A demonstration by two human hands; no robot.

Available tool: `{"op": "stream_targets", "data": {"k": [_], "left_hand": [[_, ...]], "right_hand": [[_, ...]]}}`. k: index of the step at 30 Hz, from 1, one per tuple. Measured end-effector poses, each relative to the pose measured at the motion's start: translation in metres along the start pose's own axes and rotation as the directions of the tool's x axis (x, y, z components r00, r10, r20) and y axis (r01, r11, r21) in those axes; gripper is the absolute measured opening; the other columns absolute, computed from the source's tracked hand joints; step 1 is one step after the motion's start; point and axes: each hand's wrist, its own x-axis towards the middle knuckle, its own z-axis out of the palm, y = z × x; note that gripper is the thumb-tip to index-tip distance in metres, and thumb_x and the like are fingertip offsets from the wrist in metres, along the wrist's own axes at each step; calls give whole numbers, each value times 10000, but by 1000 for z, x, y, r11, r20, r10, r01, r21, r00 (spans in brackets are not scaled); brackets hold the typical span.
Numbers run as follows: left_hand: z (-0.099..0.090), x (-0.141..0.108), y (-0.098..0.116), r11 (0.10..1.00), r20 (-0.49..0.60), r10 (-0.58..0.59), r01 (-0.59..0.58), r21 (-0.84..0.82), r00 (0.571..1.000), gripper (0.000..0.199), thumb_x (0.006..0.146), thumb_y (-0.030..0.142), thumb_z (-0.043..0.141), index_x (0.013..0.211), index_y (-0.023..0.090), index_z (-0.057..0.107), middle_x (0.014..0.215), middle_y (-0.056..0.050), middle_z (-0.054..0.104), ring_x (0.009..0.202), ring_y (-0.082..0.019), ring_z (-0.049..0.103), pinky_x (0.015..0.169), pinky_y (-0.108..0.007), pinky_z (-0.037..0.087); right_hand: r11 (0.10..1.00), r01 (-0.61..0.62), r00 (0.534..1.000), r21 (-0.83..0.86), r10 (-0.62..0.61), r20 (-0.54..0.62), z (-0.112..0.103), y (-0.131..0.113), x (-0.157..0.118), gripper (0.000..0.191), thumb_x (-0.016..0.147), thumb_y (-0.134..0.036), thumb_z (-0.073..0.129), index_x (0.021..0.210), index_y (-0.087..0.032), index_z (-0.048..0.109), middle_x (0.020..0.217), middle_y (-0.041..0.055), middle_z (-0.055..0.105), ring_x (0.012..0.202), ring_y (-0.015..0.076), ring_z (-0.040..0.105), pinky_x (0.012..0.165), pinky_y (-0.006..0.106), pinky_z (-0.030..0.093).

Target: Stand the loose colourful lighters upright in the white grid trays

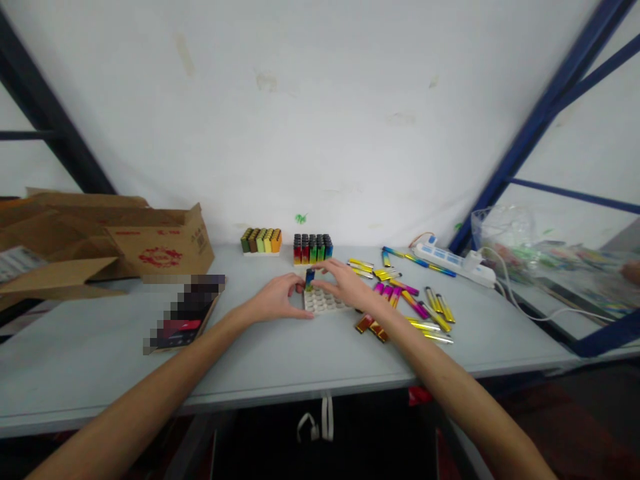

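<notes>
A white tray with rows of holes [327,301] lies on the table before me. My left hand [276,298] spans its left side, the thumb along the front corner and the curled fingers near the back corner. A dark blue lighter [310,275] stands upright at the tray's back left corner, and my right hand [345,283] pinches it from above. Right of the tray lie several loose lighters, among them purple-and-yellow ones [395,297], brown ones [379,331] and yellow ones [445,308], some partly hidden by my right forearm.
Two filled lighter sets, one green-to-orange [261,241] and one red-to-blue [313,250], stand by the wall. An open cardboard box [160,243] and a dark, pixelated item [190,317] are at left. A power strip [455,264] with a white cable lies right, near a blue frame [530,133].
</notes>
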Motion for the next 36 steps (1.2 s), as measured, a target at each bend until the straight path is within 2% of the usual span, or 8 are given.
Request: {"op": "stream_targets", "data": {"k": [4, 7, 10, 13, 22, 25, 29, 36], "left_hand": [[-2, 0, -2, 1000, 6, 4, -4, 2, 1000, 650, 573, 759, 784, 876, 207, 622, 840, -21, 625, 725, -199, 568, 681, -315, 444], [-3, 0, -1, 1000, 14, 3, -3, 3, 1000, 648, 569, 762, 783, 861, 209, 615, 833, -19, 617, 722, -201, 566, 675, -315, 438], [-3, 0, -1, 1000, 17, -1, 1, -11, 1000, 642, 571, 750, 791, 866, 209, 610, 850, -24, 622, 736, -209, 569, 678, -318, 436], [-3, 0, 0, 1000, 18, -2, 2, -24, 1000, 650, 578, 754, 789, 872, 207, 599, 860, -26, 623, 747, -212, 572, 681, -317, 433], [-2, 0, -3, 999, 20, 12, -12, -40, 1000, 643, 587, 749, 793, 860, 207, 583, 851, -27, 608, 755, -220, 570, 684, -317, 421], [-2, 0, -3, 999, 29, 12, -10, -44, 1000, 650, 586, 749, 797, 869, 204, 582, 851, -25, 605, 756, -218, 565, 686, -315, 422], [-2, -1, -1, 999, 30, 2, -1, -50, 1000, 657, 581, 735, 806, 890, 197, 591, 860, -24, 610, 761, -217, 567, 687, -310, 423], [-2, -2, -1, 997, 15, 24, -23, -71, 1000, 628, 609, 715, 802, 896, 200, 586, 888, -32, 632, 783, -219, 586, 708, -309, 438]], "right_hand": [[930, -297, 953, -214, 276, -123, -53, 37, 2, 311, 1028, -366, 526, 1235, -163, 638, 1079, 128, 722, 1015, 239, 671, 985, 385, 487], [663, -562, 810, -494, 562, -167, -89, 74, 2, 302, 1011, -291, 530, 1220, -108, 648, 1212, 219, 676, 1184, 299, 620, 1037, 404, 447], [463, -668, 672, -582, 712, -205, -101, 101, -1, 402, 1004, -318, 535, 1296, -48, 599, 1301, 294, 620, 1271, 362, 577, 1030, 439, 450], [456, -687, 642, -566, 746, -177, -96, 113, -4, 398, 979, -271, 560, 1270, -5, 610, 1271, 326, 633, 1232, 373, 615, 1004, 444, 467], [708, -614, 755, -348, 656, 2, -100, 100, 12, 216, 969, -274, 549, 1034, -127, 694, 998, 147, 756, 938, 234, 720, 830, 312, 519], [843, -534, 844, 58, 527, 99, -97, 67, 11, 292, 1025, -434, 457, 1089, -184, 594, 818, 28, 680, 650, 133, 635, 608, 240, 491], [736, -385, 920, 557, 355, 168, -79, 9, 7, 376, 955, -610, 544, 1049, -247, 544, 607, -100, 374, 442, 77, 306, 419, 187, 246], [889, -361, 907, 280, 405, -116, -27, -22, 5, 542, 910, -642, 480, 586, -222, 366, 535, -46, 331, 521, 100, 318, 498, 264, 246]]}}
